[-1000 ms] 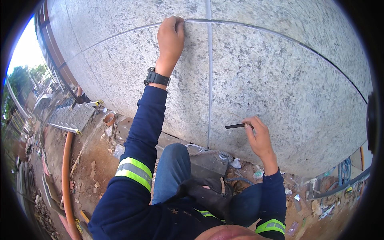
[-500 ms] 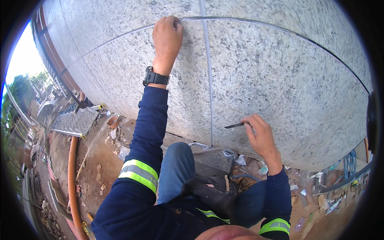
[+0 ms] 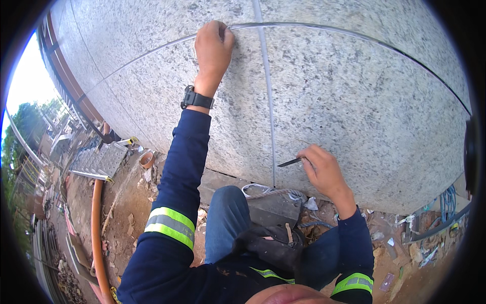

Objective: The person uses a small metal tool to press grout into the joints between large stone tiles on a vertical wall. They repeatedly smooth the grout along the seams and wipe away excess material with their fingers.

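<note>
A speckled light-grey stone panel wall [image 3: 364, 91] fills the upper view, crossed by grey joint lines. My left hand [image 3: 212, 53] rests at the curved horizontal joint [image 3: 298, 25], just left of where a vertical joint [image 3: 266, 76] crosses it. Its fingers are curled together and whatever they hold, if anything, is hidden. Lower right, my right hand [image 3: 325, 175] pinches a thin dark strip-like tool [image 3: 288, 162], its end pointing left near the vertical joint and in front of the panel. A black watch [image 3: 197, 99] is on my left wrist.
An orange pipe [image 3: 98, 233] runs along the littered dirt floor at left, near a perforated metal plank [image 3: 98, 157] and a small terracotta pot [image 3: 147, 160]. Ropes [image 3: 283, 195] and blue cord [image 3: 445, 207] lie along the wall's foot. A black bag [image 3: 263, 240] sits by my knee.
My right hand and the dark tool have moved slightly left, nearer the vertical joint. My left hand stays at the horizontal joint with only small shifts.
</note>
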`<action>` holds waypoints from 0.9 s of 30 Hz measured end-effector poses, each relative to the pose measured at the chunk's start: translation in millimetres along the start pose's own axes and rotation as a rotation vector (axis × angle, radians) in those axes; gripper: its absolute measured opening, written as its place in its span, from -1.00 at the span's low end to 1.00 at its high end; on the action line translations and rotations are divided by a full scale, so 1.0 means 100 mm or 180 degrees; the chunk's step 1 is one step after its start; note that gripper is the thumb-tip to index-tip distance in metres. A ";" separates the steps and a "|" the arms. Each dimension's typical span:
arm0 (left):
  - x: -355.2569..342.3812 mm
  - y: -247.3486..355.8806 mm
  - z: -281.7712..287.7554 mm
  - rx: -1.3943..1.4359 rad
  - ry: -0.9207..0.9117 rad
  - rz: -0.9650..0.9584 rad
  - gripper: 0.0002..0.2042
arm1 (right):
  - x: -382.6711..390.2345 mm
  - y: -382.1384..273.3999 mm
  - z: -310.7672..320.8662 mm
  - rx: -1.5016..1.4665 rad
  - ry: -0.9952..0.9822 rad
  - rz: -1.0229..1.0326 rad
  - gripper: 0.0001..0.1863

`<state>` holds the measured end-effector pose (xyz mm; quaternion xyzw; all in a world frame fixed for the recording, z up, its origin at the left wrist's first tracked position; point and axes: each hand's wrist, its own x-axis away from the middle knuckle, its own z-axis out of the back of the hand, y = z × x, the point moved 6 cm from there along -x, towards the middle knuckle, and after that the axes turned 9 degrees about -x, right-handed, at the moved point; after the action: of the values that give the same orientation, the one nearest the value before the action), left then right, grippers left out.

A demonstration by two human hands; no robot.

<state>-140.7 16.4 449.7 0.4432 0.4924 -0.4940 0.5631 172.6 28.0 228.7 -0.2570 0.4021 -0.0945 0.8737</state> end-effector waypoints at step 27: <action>0.26 0.07 0.19 0.0109 0.0291 0.0016 -0.71 | 0.23 0.20 0.30 -0.0139 0.0045 -0.0451 -0.82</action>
<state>-130.5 -4.8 425.9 0.4761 0.5080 -0.4802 0.5335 209.3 47.4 220.1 -0.3032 0.3910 -0.1491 0.8561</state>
